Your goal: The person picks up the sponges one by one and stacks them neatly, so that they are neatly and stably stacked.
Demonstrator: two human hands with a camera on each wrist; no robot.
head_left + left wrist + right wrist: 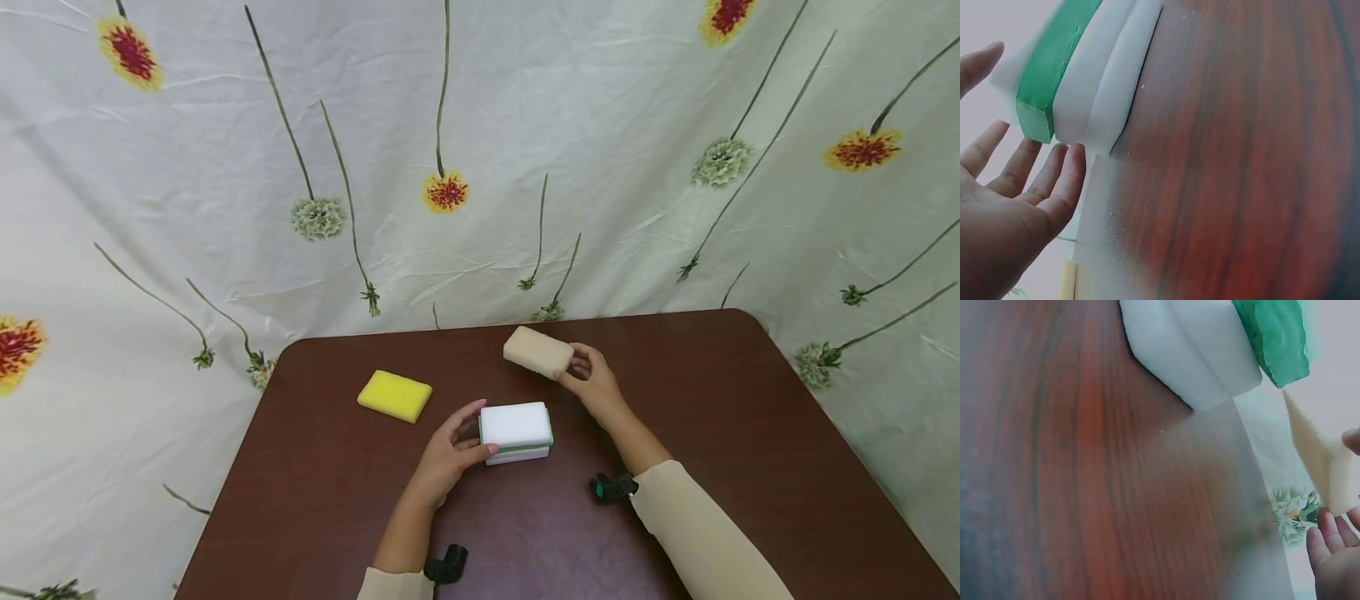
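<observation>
Pinching the beige sponge by its right end with the right hand, with the thumb on the near side and the fingers curled along the far side. Holding it slightly aslant toward the far edge of the dark red-brown table, just to the far right of the stack of sponges, and seemingly raised off the surface in the right wrist view.

Reaching round the left end of that stack with the left hand, with the fingers loose and spread and the thumb at the near left corner. Bringing the fingertips close against the stack in the left wrist view; hard to tell how firm any contact.

Stacking up, from the top down, as white, then a green layer, then two more white layers, near the middle of the table.

Seeing the yellow sponge flat on the far left of the table, apart from both hands. Wearing beige sleeves and a black device at each wrist. Facing a pale hanging cloth beyond the table, printed with long-stemmed flowers.
</observation>
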